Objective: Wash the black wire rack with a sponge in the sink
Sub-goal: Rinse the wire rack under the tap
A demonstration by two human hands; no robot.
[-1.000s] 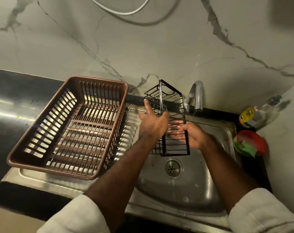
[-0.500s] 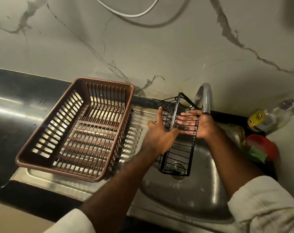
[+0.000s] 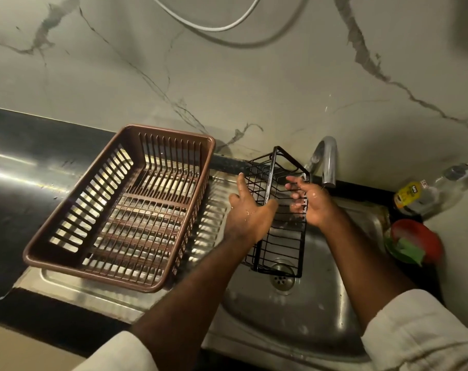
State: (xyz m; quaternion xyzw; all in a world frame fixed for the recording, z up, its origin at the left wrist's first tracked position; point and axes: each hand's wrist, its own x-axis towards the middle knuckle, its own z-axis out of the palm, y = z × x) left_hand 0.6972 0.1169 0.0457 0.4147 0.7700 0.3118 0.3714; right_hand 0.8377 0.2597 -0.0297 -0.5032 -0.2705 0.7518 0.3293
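a brown basket (image 3: 173, 131) sits at centre left. the left hand (image 3: 250, 212) clasps the black wire rack (image 3: 281, 236) by its left bar, thumb across it. the rack stands on end in the sink (image 3: 294, 322), over the drain. the right hand (image 3: 311, 202) curls its fingers round the rack's right edge. at far right a green sponge (image 3: 404, 251) lies in a red bowl (image 3: 428, 236), in neither hand. whether scrubbing is finished or yet to come, i cannot tell.

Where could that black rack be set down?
Bare: the near half of the steel sink basin, below the drain, and the dark counter left of the brown slatted plastic basket. Crowded: the right corner, by the red bowl and bottles.
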